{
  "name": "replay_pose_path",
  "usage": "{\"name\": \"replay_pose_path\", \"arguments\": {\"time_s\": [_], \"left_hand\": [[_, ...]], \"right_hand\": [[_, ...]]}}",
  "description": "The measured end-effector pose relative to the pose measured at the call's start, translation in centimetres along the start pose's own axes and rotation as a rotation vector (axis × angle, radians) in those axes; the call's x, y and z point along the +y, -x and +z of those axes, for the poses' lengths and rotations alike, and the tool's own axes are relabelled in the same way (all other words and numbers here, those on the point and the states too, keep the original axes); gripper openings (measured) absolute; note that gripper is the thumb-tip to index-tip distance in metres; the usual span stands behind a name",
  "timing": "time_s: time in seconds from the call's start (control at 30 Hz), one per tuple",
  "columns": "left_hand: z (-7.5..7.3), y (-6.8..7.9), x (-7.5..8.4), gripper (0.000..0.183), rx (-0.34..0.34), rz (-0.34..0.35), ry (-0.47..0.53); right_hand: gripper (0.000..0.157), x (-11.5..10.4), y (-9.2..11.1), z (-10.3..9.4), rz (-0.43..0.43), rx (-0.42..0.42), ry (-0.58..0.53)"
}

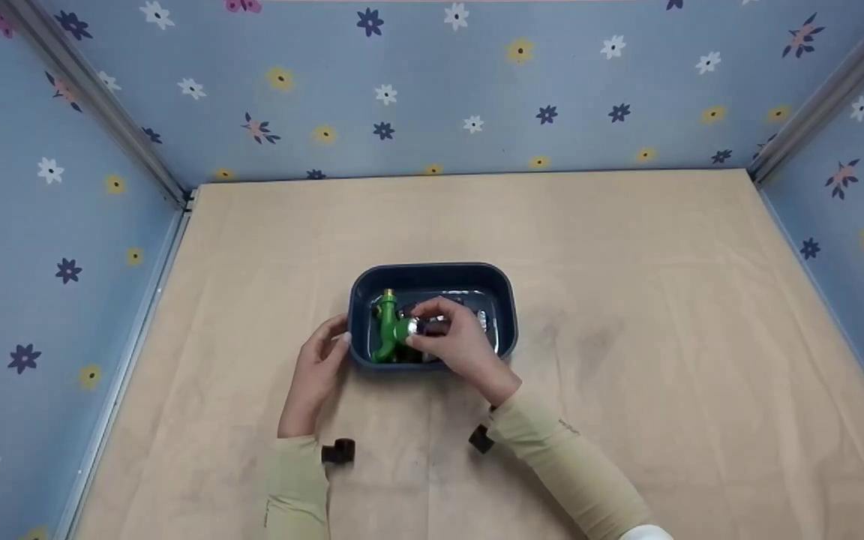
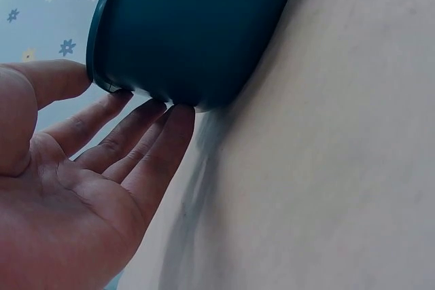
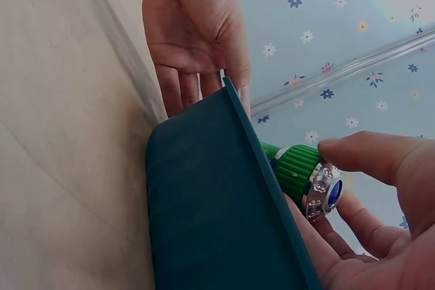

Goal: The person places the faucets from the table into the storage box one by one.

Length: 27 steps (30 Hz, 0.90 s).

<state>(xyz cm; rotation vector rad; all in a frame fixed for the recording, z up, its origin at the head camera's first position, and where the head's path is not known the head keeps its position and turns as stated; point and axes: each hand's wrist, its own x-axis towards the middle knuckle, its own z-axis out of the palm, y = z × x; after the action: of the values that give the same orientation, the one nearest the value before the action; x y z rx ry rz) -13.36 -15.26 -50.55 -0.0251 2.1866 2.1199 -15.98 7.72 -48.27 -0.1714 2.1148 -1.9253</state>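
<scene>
A green tap (image 1: 388, 330) with a brass threaded end lies in the left part of a dark blue plastic basin (image 1: 432, 268). My right hand (image 1: 456, 337) reaches over the basin's front edge and holds the tap's silver end between thumb and fingers. In the right wrist view a ribbed green collar (image 3: 296, 170), a silver ring and a blue cap show between these fingers. At the basin's left end, my left hand (image 1: 323, 360) grips the wall, thumb on the rim and fingertips (image 2: 178, 123) against the outside.
Other dark and shiny pieces (image 1: 483, 319) lie in the basin, partly hidden by my right hand. Beige cloth (image 1: 627, 300) covers the table. Blue flowered panels (image 1: 432, 90) close off the back and both sides. A small black camera (image 1: 338, 451) sits at my left wrist.
</scene>
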Motion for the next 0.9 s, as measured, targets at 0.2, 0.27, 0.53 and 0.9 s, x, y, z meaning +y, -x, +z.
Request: {"name": "replay_pose_path", "arguments": {"time_s": [0.2,0.27,0.53,0.9], "left_hand": [[0.02,0.0,-0.01,0.04,0.006,-0.003,-0.014],[0.05,0.01,0.0,0.04,0.008,-0.006,-0.017],[0.1,0.04,0.19,0.039,0.009,-0.005,-0.025],[-0.05,-0.26,-0.64,0.039,0.019,-0.009,-0.02]], "right_hand": [[0.032,0.07,0.09,-0.02,-0.001,-0.009,0.012],[0.032,0.09,0.1,-0.05,-0.001,-0.013,0.031],[0.035,0.24,0.01,-0.23,0.0,-0.039,0.048],[0.038,0.26,0.08,-0.2,-0.026,-0.084,0.095]]}}
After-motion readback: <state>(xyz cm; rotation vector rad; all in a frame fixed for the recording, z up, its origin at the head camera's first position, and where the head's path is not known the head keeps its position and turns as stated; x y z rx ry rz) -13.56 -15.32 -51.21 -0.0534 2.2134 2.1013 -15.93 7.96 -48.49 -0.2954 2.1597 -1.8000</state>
